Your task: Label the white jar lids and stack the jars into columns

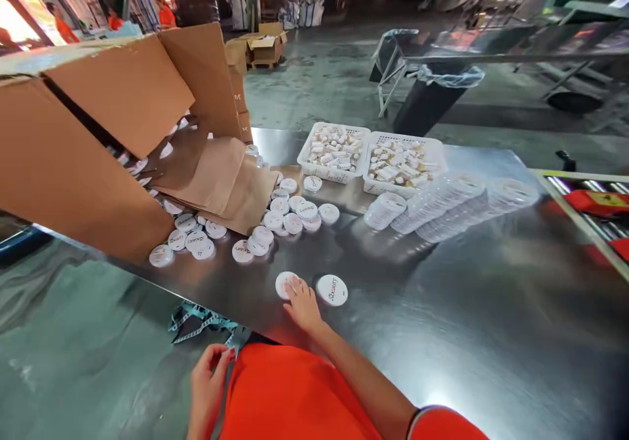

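Observation:
My right hand (pixel 303 304) reaches over the metal table, its fingers stretched out and their tips resting on a white round disc (pixel 284 283). Just right of it lies another white disc (pixel 332 290) with "beauty" lettering face up. Low at the table's front edge, off the tabletop, my left hand (pixel 210 378) is closed with thumb and fingers curled together; anything between them is too small to make out. A loose heap of similar printed discs (pixel 293 223) spreads farther back, near brown cardboard sheets (pixel 216 178).
A large open carton (pixel 73 171) on its side holds more discs at left. Two white baskets (pixel 335 177) of small bottles stand at the back. Stacked clear plastic trays (pixel 449 207) lie right of centre. A roller conveyor (pixel 584 211) borders the right; teal strips (pixel 204 319) hang below the front edge.

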`<state>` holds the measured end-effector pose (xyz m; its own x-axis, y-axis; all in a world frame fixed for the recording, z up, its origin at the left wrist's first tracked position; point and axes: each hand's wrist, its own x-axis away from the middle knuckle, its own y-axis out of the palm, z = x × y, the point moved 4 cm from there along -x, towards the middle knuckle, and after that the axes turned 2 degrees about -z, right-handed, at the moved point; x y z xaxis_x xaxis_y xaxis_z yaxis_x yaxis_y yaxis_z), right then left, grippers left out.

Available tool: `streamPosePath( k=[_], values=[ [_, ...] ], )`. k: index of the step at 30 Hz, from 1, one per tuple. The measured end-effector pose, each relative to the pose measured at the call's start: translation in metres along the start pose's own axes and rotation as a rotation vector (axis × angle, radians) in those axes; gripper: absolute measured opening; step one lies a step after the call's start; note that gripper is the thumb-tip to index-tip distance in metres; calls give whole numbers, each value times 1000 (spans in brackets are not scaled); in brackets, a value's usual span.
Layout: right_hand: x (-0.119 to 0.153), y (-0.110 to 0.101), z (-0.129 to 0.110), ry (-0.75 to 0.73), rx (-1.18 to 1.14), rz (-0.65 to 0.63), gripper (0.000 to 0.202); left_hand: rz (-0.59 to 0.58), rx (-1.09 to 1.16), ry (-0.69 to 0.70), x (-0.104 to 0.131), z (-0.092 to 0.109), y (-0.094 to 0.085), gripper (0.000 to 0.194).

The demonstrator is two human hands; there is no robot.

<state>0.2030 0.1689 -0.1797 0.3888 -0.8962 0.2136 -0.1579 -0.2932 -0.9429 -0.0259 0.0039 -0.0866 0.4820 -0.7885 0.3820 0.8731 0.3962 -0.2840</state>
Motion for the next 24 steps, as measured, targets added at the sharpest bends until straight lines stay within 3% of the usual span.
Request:
streamPosePath(
  k=[6, 12, 15, 19, 24],
  values=[
    [-4, 12, 2, -70, -70, -54, 51, 5, -37, 16, -1, 7, -2, 45],
    [2, 6, -2, -278, -197, -122, 60, -37, -70, 13, -1, 8, 3, 41],
    [1, 3, -4, -143, -218, -20, 58, -39, -80, 18, -2, 9, 3, 41],
    [-3, 7, -8, 64, -199, 15, 77, -41, -91, 17, 0, 8, 2, 42],
    [-5, 9, -11, 64, -245, -9, 91, -27, -100, -28, 4, 7, 1, 50]
  ],
)
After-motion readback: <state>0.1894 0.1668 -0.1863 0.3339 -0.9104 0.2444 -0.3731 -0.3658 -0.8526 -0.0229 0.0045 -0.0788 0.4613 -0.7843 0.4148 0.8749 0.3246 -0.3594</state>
